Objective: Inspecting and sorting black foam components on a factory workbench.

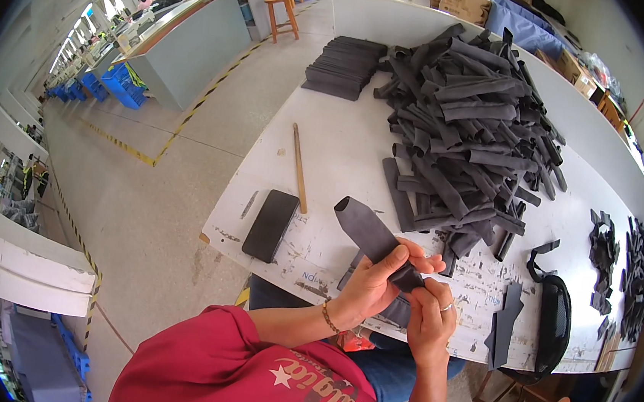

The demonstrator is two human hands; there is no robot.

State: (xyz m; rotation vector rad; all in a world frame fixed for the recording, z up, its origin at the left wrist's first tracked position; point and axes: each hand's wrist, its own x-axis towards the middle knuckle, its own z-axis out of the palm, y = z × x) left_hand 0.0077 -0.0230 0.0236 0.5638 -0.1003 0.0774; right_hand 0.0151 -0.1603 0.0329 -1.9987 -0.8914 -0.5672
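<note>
A dark grey fabric tube (369, 232) slants up and left over the near edge of the table, its far end gaping. My left hand (376, 278) wraps round its middle, thumb on top. At its lower end, the fingers of my right hand (432, 314) pinch the cloth; a ring shows on that hand. Part of the tube's lower end is hidden between my hands. More dark fabric (398, 312) lies beneath them at the table edge. Beyond my hands is a big loose pile of similar tubes (474, 130).
A neat stack of flat tubes (343, 69) sits at the far left of the white table (264, 161). Nearer are a wooden stick (299, 168) and a black rectangular case (270, 225). On the right lie a black mesh pouch (554, 325), flat dark pieces (506, 324) and dark scraps (603, 256).
</note>
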